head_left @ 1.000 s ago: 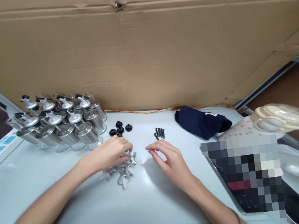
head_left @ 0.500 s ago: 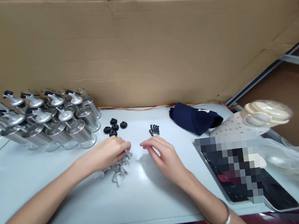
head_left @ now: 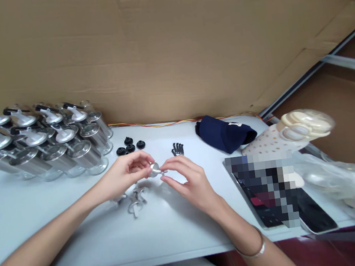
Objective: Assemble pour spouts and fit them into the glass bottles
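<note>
Raised above the table is a silver pourer top (head_left: pixel 153 169), shaped like a small cone with a narrow spout. My left hand (head_left: pixel 132 169) grips its wide end between thumb and fingers. My right hand (head_left: pixel 189 178) has thumb and fingertips around the narrow spout. Below my left hand lie several more silver pourer tops (head_left: pixel 135 206), partly hidden by it. Just beyond the hands sit several black ribbed stoppers (head_left: pixel 130 148). A small row of black levers (head_left: pixel 177 149) lies behind my right hand.
Glass-and-steel bottles (head_left: pixel 84 151), several topped with pourers, crowd the left side. Along the right are a navy cap (head_left: pixel 226 133), a dotted tumbler (head_left: pixel 262 139), a phone (head_left: pixel 316 211), a blurred-out patch and a clear plastic bag (head_left: pixel 342 186). Cardboard (head_left: pixel 155 58) walls the back.
My left hand has lifted a pourer top from the pile. My right hand has moved left to meet it at the spout. The camera view has shifted slightly.
</note>
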`<state>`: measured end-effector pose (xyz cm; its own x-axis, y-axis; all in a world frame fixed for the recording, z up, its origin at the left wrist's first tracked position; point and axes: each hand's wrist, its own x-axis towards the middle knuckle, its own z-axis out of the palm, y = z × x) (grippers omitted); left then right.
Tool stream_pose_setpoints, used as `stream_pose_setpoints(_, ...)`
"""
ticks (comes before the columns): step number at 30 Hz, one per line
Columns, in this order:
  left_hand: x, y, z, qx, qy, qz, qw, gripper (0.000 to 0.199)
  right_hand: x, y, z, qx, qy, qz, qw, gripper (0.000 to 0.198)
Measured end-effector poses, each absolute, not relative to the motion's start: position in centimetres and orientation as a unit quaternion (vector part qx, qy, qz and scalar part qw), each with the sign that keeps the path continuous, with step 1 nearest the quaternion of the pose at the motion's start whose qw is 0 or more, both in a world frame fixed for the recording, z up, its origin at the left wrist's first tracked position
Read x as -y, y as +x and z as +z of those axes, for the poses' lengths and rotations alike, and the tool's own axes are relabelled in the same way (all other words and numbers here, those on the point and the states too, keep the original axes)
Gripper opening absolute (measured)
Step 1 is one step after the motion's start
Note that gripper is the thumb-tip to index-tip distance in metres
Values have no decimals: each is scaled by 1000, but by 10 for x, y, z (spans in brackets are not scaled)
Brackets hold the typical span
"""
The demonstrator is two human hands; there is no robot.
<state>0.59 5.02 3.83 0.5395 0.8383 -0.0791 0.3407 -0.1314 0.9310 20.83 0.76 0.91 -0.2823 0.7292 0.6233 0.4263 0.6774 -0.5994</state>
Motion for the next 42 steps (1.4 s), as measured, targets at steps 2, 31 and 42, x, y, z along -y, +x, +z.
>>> stream_pose_setpoints(2, -50, 7, 41, -416, 694, 233, 539, 22, -7, 209, 9, 779, -369, 152, 483, 9)
stream_pose_setpoints(31, -39, 15, 40, -428, 801, 173, 382, 18, -29, 282, 20, 781, -477, 369, 159, 15)
stream_pose_setpoints(42, -42, 17, 38, -419, 801, 186, 385, 13, -23, 253, 16, 773, -503, 384, 36, 9)
